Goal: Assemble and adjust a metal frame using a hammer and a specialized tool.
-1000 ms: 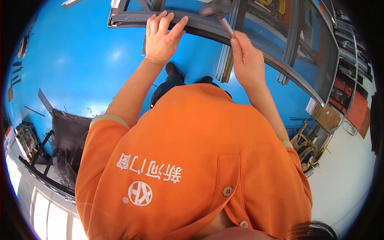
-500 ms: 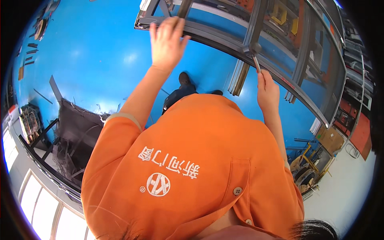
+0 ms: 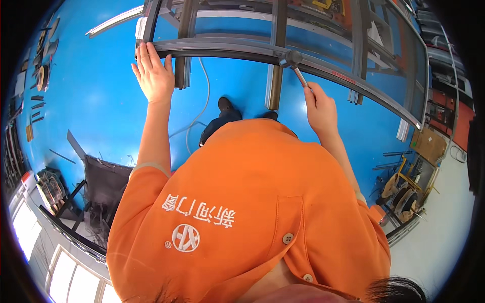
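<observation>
A long dark-grey metal frame (image 3: 227, 49) with several crossbars lies across the far side, its near rail in front of me. My left hand (image 3: 155, 81) rests against this rail by its left corner, fingers stretched out and thumb apart, holding nothing. In my right hand (image 3: 322, 112) is a mallet (image 3: 300, 76) with a dark, rounded head and a metal handle. The fingers are wrapped round its lower end. The head is over the near rail, right of the middle; whether it touches the rail I cannot tell.
Brown-and-silver support bars (image 3: 273, 86) stand beneath the frame. A thin grey hose (image 3: 206, 96) runs over the blue floor near my feet. Dark sheeting (image 3: 108, 177) lies at the left, a cardboard box (image 3: 428, 146) at the right. Several loose profiles lie at far left.
My left hand has moved left along the rail to its corner. The frame now appears farther left and more level in view. The mallet's head shows more plainly, still in my right hand.
</observation>
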### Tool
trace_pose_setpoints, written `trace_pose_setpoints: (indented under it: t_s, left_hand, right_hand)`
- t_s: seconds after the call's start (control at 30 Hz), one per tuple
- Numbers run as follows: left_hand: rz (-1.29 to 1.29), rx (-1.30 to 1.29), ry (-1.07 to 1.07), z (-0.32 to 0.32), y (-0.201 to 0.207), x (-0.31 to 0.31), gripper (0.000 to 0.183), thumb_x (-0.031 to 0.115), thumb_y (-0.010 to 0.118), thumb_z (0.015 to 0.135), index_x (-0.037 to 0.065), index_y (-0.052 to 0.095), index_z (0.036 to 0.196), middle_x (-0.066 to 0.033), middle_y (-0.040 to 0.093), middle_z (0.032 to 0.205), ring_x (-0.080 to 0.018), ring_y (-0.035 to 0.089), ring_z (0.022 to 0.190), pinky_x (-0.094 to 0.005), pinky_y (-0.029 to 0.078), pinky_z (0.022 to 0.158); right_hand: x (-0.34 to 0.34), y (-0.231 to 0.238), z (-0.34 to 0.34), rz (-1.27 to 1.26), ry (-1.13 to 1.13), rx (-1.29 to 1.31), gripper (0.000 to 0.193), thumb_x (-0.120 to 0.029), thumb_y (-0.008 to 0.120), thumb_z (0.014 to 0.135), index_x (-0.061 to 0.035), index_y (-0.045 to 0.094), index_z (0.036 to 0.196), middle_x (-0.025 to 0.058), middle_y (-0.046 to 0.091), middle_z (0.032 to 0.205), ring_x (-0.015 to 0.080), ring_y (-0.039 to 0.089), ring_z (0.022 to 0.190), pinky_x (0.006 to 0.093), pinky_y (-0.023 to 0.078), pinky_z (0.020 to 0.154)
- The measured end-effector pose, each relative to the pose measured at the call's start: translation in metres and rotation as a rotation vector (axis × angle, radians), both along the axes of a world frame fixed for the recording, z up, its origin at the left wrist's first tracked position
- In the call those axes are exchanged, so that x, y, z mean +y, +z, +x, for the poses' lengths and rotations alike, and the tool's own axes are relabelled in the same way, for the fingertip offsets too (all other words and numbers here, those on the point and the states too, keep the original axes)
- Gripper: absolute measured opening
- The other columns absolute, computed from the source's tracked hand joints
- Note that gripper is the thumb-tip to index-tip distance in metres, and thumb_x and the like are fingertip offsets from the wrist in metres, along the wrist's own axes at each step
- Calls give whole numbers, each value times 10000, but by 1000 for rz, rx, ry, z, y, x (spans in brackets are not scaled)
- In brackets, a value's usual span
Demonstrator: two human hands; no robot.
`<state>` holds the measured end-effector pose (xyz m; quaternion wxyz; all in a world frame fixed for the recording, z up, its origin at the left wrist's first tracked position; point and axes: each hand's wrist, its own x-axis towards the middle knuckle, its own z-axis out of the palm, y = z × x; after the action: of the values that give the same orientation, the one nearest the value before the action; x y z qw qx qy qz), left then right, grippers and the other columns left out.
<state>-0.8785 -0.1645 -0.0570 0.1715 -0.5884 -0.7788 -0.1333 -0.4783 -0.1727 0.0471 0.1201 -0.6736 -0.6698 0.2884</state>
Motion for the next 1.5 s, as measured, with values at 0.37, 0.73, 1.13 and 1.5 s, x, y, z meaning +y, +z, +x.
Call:
trace_pose_setpoints:
  t_s: [0.37, 0.73, 1.13, 1.5]
  left_hand:
    - [-22, 29, 13, 26, -4, 12, 667, 434, 574, 1033, -1, 418, 1514, -293, 363, 1574, -451, 303, 1509, -598, 253, 1223]
    - [-100, 28, -113, 159, 8, 28, 792, 499, 674, 936, -81, 465, 1434, -368, 394, 1497, -533, 359, 1427, -588, 308, 1179]
    - [-55, -229, -502, 214, 18, 41, 734, 446, 660, 944, 15, 445, 1497, -181, 435, 1564, -315, 334, 1508, -519, 154, 1272]
    - [52, -414, -367, 88, 22, -21, 616, 123, 714, 833, 137, 538, 1422, -95, 505, 1458, -259, 386, 1470, -540, 198, 1267]
  right_hand:
    - [-38, -9, 55, -77, -82, 100, 212, -236, 576, 1036, -92, 671, 1159, 108, 713, 778, 286, 618, 612, 401, 458, 570]
    - [-53, -14, 111, -125, -109, 134, 265, -243, 608, 1017, -81, 673, 1215, 105, 717, 810, 241, 599, 639, 377, 466, 592]
    - [-16, 31, 75, -12, 100, 630, 222, -188, 576, 1044, -86, 674, 1214, 0, 573, 738, 128, 483, 633, 293, 379, 572]
    - [28, 45, -40, -339, 237, 366, 155, -119, 543, 1039, -60, 653, 1130, 4, 563, 755, 103, 470, 638, 261, 376, 569]
